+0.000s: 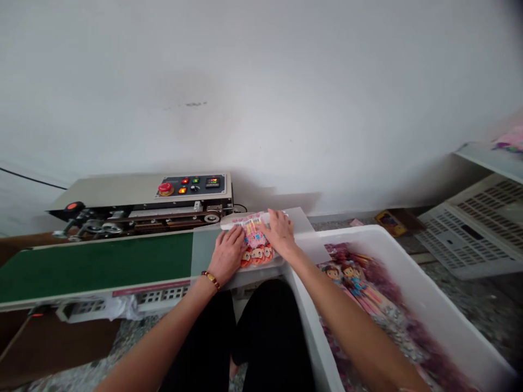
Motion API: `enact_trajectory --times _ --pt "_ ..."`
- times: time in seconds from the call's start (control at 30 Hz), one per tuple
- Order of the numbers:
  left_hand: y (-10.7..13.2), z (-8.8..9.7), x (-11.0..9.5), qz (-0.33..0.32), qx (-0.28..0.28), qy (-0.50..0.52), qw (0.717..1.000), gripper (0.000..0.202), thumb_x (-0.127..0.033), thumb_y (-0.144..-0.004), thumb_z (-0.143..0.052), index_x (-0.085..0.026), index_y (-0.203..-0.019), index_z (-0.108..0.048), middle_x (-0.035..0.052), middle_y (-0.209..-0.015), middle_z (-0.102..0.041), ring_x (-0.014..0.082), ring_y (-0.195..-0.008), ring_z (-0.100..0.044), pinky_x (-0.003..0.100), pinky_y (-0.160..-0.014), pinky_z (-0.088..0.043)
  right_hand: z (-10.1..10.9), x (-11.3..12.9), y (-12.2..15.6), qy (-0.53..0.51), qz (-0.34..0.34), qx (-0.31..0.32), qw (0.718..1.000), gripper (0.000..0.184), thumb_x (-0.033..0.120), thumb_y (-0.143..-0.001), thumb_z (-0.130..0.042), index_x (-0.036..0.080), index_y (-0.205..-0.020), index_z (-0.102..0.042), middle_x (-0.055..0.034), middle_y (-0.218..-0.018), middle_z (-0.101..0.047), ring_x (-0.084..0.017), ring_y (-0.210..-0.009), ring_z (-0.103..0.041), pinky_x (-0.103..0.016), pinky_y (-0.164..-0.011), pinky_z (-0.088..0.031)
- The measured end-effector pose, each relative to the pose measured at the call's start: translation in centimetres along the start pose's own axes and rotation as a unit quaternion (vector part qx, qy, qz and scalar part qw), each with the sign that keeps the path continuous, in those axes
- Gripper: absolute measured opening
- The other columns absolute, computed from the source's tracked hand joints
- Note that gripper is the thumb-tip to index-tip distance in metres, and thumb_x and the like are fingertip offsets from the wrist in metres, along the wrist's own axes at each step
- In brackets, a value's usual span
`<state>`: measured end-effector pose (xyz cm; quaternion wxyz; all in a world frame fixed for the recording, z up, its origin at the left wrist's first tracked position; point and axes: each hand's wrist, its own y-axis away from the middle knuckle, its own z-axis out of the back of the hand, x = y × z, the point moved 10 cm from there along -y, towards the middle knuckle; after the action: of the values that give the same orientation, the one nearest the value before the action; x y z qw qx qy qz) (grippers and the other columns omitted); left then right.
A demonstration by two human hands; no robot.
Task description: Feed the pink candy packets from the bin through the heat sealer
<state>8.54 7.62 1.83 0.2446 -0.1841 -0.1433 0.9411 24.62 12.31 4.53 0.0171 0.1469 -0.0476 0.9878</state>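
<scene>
A clear plastic packet (257,254) with several cartoon figures in it lies flat on a whitish translucent sheet (204,245). My left hand (229,249) rests on the packet's left side, fingers extended and lying flat. On the packet's upper right lies my right hand (280,231), its fingers stretched out and the thumb apart. Parts of the packet are covered by both hands. Just left of the sheet is the green belt (122,263) of a sealing machine (139,193).
A white tub (412,272) at the right holds several doll-figure packets (351,277) and pinkish wrapping. Red stop button (165,188) and lit switches top the machine. Slatted plastic crates (474,228) stand at far right, a brown carton (57,337) lower left. A wall rises behind.
</scene>
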Motion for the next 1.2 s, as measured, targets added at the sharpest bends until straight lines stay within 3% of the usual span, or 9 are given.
enact_trajectory --times 0.23,0.5,0.6,0.7,0.8,0.9,1.0,1.07,1.2 --pt "0.3 0.5 2.5 -0.025 0.024 -0.029 0.999 0.038 -0.023 -0.101 -0.043 -0.014 -0.132 -0.062 0.0169 -0.147 -0.058 0.0294 -0.143 -0.048 0.055 -0.123 -0.033 -1.1 5.2 2.9 0.046 0.251 0.039 0.966 0.041 0.029 -0.102 -0.045 0.022 -0.14 -0.058 -0.0105 -0.156 -0.049 -0.034 -0.147 -0.034 -0.066 -0.118 -0.02" --pt "1.9 1.6 6.1 -0.027 0.035 -0.011 0.999 0.039 -0.026 -0.101 -0.04 -0.014 -0.132 -0.061 0.0166 -0.147 -0.057 0.0295 -0.143 -0.048 0.056 -0.121 -0.038 -1.9 6.8 3.0 0.071 0.294 0.047 0.952 0.036 0.032 -0.101 -0.05 0.024 -0.133 -0.064 -0.0104 -0.151 -0.056 -0.036 -0.142 -0.039 -0.076 -0.118 -0.008" --pt "3.2 3.2 9.1 -0.025 0.027 -0.001 0.999 0.039 -0.032 -0.102 -0.039 -0.014 -0.128 -0.062 0.0159 -0.144 -0.06 0.029 -0.141 -0.051 0.054 -0.118 -0.043 -2.4 8.2 2.8 0.076 0.303 0.047 0.949 0.034 0.033 -0.102 -0.05 0.024 -0.131 -0.065 -0.0101 -0.148 -0.058 -0.035 -0.14 -0.041 -0.076 -0.118 -0.006" --pt "4.1 5.2 11.6 0.006 -0.006 -0.017 1.0 0.037 -0.035 -0.102 -0.04 -0.016 -0.121 -0.065 0.0169 -0.136 -0.066 0.0326 -0.132 -0.058 0.063 -0.118 -0.037 -2.9 9.7 2.6 0.072 0.305 0.043 0.949 0.035 0.035 -0.102 -0.051 0.024 -0.133 -0.064 -0.0101 -0.146 -0.06 -0.036 -0.14 -0.041 -0.076 -0.118 -0.006" --pt "3.8 5.3 10.3 0.026 -0.026 -0.027 0.999 0.033 -0.028 -0.101 -0.04 -0.018 -0.122 -0.064 0.0168 -0.132 -0.067 0.0312 -0.126 -0.062 0.064 -0.121 -0.032 -3.0 10.6 2.7 0.053 0.303 0.045 0.95 0.035 0.037 -0.103 -0.049 0.025 -0.134 -0.063 -0.0099 -0.147 -0.059 -0.036 -0.141 -0.042 -0.076 -0.118 -0.007" --pt "2.2 2.7 5.3 -0.004 -0.005 0.0 1.0 0.038 -0.026 -0.101 -0.044 -0.018 -0.135 -0.058 0.0146 -0.14 -0.063 0.0268 -0.133 -0.057 0.054 -0.122 -0.036 -2.0 9.8 2.9 0.049 0.282 0.03 0.958 0.034 0.033 -0.105 -0.046 0.024 -0.132 -0.063 -0.0114 -0.146 -0.06 -0.035 -0.142 -0.043 -0.076 -0.118 -0.007" --pt "0.8 0.6 2.3 -0.005 0.015 0.014 1.0 0.044 -0.028 -0.102 -0.043 -0.015 -0.143 -0.052 0.0175 -0.148 -0.056 0.0292 -0.143 -0.048 0.055 -0.122 -0.034 -1.0 7.3 3.2 0.072 0.245 0.015 0.967 0.036 0.028 -0.103 -0.048 0.022 -0.136 -0.061 -0.0136 -0.149 -0.057 -0.036 -0.143 -0.042 -0.078 -0.117 -0.007" --pt "0.6 0.3 2.6 0.01 0.019 0.017 1.0 0.046 -0.027 -0.102 -0.043 -0.014 -0.145 -0.051 0.018 -0.149 -0.055 0.0298 -0.144 -0.046 0.056 -0.122 -0.034 -0.9 5.9 3.6 0.088 0.249 0.022 0.964 0.04 0.027 -0.102 -0.05 0.022 -0.14 -0.059 -0.0142 -0.152 -0.054 -0.037 -0.146 -0.039 -0.079 -0.117 -0.006" --pt "1.7 1.6 6.4 -0.001 0.031 0.045 0.999 0.047 -0.031 -0.102 -0.041 -0.015 -0.145 -0.05 0.0164 -0.152 -0.053 0.0285 -0.145 -0.046 0.055 -0.122 -0.037 -1.7 5.4 4.1 0.098 0.279 0.047 0.954 0.044 0.028 -0.101 -0.05 0.021 -0.144 -0.055 -0.014 -0.154 -0.052 -0.038 -0.147 -0.035 -0.08 -0.116 -0.005"
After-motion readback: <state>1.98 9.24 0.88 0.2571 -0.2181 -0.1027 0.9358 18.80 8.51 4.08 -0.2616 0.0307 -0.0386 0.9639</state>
